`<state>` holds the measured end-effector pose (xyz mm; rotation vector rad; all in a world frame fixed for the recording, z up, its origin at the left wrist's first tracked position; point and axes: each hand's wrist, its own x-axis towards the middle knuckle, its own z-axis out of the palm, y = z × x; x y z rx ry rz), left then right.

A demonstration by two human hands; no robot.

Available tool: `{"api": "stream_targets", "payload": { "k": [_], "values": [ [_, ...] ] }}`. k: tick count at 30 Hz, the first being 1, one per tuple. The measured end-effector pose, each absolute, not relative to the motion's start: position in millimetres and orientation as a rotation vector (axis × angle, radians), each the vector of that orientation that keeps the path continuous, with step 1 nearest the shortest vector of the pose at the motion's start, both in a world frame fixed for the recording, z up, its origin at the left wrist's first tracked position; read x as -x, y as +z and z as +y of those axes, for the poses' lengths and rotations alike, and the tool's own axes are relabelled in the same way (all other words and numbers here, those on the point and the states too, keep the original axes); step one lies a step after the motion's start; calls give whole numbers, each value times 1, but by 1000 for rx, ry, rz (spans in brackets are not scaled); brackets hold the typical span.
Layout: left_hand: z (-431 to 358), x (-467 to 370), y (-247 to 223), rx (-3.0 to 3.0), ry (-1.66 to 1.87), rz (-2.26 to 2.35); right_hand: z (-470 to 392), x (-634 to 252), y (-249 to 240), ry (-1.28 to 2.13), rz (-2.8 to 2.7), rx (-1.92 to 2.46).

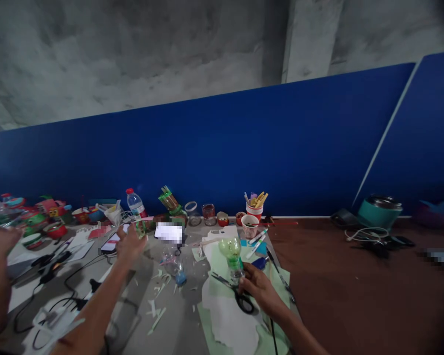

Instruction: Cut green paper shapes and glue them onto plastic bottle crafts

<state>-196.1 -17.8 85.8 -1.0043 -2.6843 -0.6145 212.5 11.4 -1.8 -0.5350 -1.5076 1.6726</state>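
Note:
My right hand has its fingers closed on the lower end of a green, clear plastic bottle piece, which it holds over the papers. Black-handled scissors lie just below that piece. Farther left, my left hand is stretched out over the table, fingers apart and slightly blurred, between a phone with a lit screen and a green patterned item. Whether it touches either one is unclear. A clear plastic piece with a blue cap lies between my hands.
Another person's hand reaches in at the far left. Cups of tools, small jars and a red-capped bottle line the back. Cables and paper scraps lie in front. A teal pot stands right.

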Motion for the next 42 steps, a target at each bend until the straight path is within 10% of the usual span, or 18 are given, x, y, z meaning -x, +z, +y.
{"api": "stream_targets", "payload": {
  "k": [9, 42],
  "values": [
    [20, 150, 147, 1227, -880, -2318, 12, -212, -10, 1690, -1480, 554],
    [131, 94, 87, 1709, -760, -2329, 14, -211, -7, 1699, -1468, 583]
  ]
}}
